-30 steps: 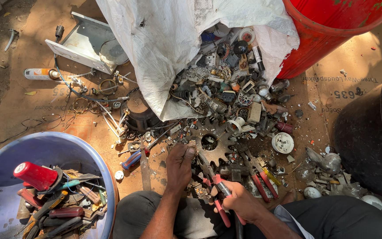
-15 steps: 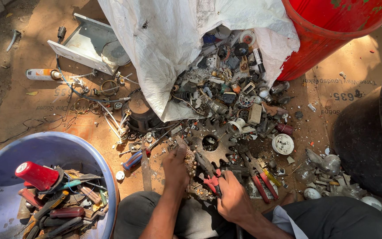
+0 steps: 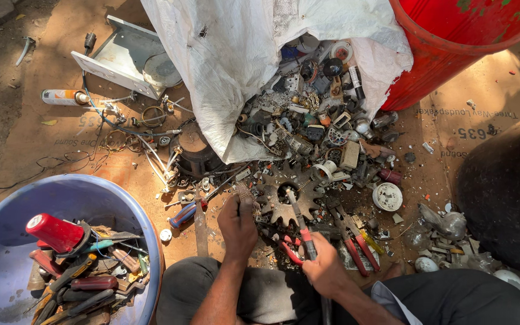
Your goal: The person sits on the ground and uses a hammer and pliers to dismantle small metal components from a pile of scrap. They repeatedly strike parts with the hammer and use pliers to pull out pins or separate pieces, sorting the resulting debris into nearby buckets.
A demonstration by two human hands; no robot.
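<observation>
At 6 o'clock on brown cardboard floor sheet (image 3: 470, 150): left hand (image 3: 238, 225) closed round small ridged grey metal piece (image 3: 245, 194), fingers curled, grip firm. Right hand (image 3: 323, 268) clenched on red-handled screwdriver-like tool (image 3: 301, 222), tip lying in centre hole of rusty toothed metal sprocket (image 3: 284, 198) just at 12 o'clock of both hands. Red-handled pliers (image 3: 289, 251) between hands, touching neither as far as visible.

Judged best practice: keep tool tip seated in sprocket hole, press straight, brace sprocket flat so teeth cannot spin toward left fingers. Hold small piece clear of tool path.

Scrap heap spilling from white woven sack (image 3: 236, 66) at 12 o'clock, red plastic barrel (image 3: 446, 54) at 1 o'clock, blue plastic basin (image 3: 7, 271) of tools at 9 o'clock. Loose clutter close; slip risk.
</observation>
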